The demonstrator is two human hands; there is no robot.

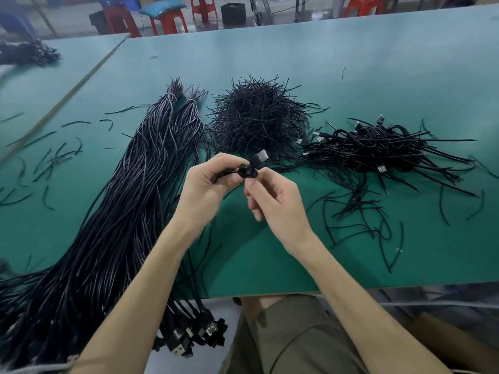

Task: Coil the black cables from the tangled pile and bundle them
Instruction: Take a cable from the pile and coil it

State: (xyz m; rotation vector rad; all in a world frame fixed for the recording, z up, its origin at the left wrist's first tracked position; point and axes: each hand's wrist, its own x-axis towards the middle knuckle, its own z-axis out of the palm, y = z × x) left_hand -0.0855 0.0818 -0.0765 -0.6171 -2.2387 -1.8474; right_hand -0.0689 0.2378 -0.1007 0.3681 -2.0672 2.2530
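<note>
- Both forearms rise from the near edge and converge above the bench [351, 63], the hands held clear of its surface.
- Left hand [208, 182]: fingers curled, pinching the coiled cable [247, 171].
- Right hand [272, 201]: thumb and forefinger pinch the same coil; the other fingers are loosely curled.
- The coil's plug [260, 155] points up and away, to the right.
- Long cable bundle [135, 198], left: its long axis runs from far to near-left.
- Tie pile [256, 117] beyond the hands; heap of coiled cables [378, 149] on the right.

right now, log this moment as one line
step: bundling | left hand: grips coiled cable | right hand: pinches coiled cable | loose cables: left | tie wires: centre | coiled pile: right
</note>
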